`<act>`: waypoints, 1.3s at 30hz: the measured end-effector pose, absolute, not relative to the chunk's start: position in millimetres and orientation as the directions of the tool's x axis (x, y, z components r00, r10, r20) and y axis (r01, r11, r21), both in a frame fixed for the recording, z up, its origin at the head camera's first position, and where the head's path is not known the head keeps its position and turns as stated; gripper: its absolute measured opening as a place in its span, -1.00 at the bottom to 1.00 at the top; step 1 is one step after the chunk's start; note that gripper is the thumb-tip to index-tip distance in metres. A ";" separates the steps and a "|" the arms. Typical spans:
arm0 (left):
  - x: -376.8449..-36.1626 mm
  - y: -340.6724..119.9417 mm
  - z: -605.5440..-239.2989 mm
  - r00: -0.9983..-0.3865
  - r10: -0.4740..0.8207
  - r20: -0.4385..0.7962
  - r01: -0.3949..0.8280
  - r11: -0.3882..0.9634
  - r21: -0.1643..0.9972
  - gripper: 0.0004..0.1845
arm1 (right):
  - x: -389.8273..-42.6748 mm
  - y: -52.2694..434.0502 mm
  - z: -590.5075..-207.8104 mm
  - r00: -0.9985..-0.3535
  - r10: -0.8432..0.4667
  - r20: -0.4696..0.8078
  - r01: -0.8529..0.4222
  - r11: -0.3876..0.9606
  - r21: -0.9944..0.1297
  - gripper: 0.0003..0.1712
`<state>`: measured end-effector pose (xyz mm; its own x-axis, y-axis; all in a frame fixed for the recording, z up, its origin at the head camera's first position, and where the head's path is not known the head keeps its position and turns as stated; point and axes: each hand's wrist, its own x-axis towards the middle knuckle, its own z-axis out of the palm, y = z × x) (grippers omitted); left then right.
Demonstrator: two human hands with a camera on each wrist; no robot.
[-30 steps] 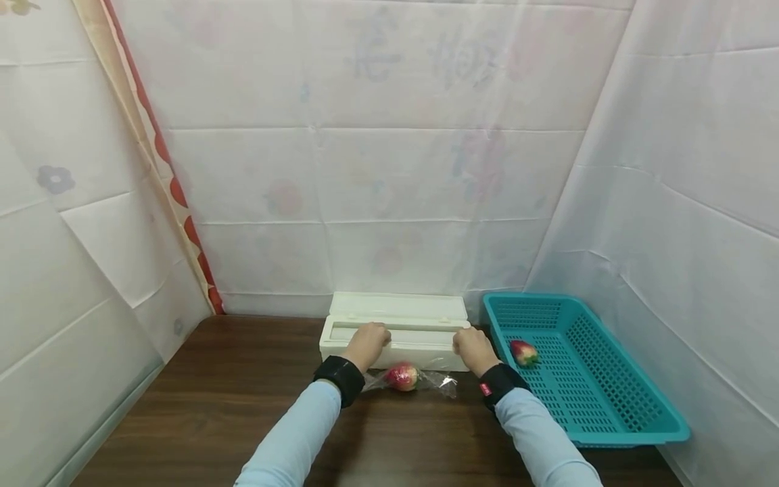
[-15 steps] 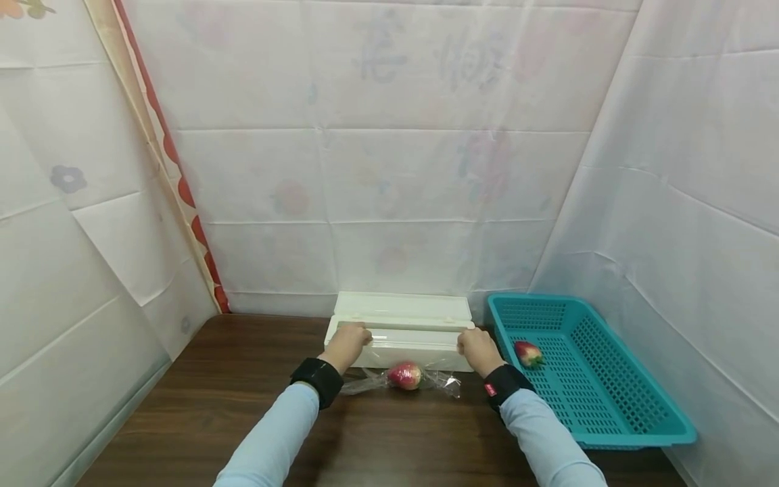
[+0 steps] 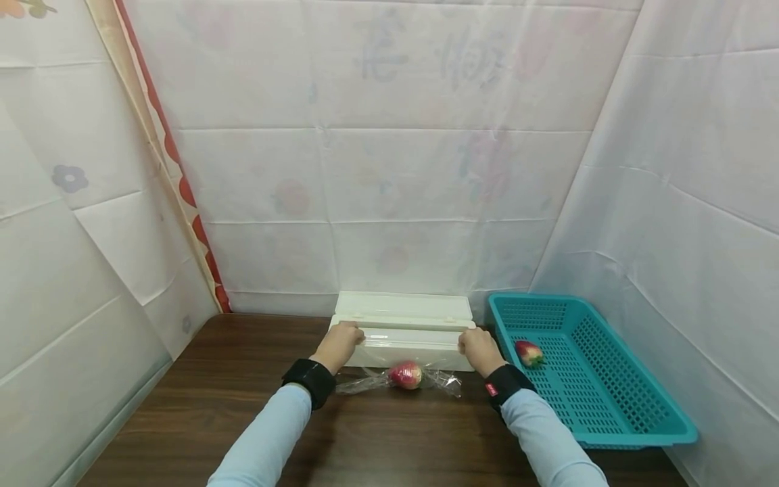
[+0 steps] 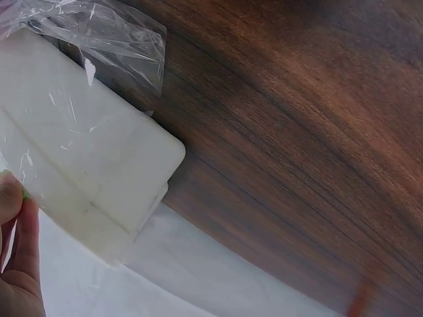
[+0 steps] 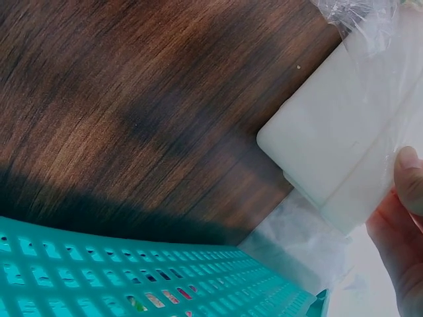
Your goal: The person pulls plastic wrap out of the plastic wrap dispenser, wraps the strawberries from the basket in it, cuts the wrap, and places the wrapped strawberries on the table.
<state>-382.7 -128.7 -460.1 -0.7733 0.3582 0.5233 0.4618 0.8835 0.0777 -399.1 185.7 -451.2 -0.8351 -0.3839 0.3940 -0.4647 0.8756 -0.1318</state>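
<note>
Honestly, with my left hand [image 3: 338, 344] and right hand [image 3: 479, 349] pinching the film [image 3: 409, 336] at the dispenser [image 3: 404, 312], uneven pull tears or bunches it.

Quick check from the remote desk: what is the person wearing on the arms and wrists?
Both arms wear long light blue sleeves. Each wrist carries a black strap: the left wrist band is plain, the right wrist band bears a small red tag. The left hand and right hand are bare, ungloved.

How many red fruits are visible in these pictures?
2: one red fruit wrapped in clear film on the brown wooden table, one bare red fruit inside the teal plastic basket.
</note>
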 end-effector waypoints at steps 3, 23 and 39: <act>-381.3 -132.2 -459.5 -0.769 0.355 0.532 0.461 0.884 0.076 -0.93 | -399.2 185.6 -451.2 -0.833 -0.384 0.399 -0.465 0.876 -0.129 -0.74; -380.8 -148.7 -461.6 -0.754 0.341 0.561 0.449 0.891 0.061 -0.95 | -399.2 186.9 -452.8 -0.831 -0.379 0.407 -0.466 0.874 -0.138 -0.74; -379.7 -166.3 -463.0 -0.761 0.358 0.541 0.463 0.884 0.066 -0.95 | -398.1 187.1 -452.2 -0.817 -0.395 0.420 -0.486 0.864 -0.133 -0.64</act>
<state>-379.7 -166.3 -463.0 -0.7609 0.3584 0.5408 0.4635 0.8836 0.0665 -398.1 187.1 -452.2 -0.8171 -0.3950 0.4200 -0.4858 0.8640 -0.1326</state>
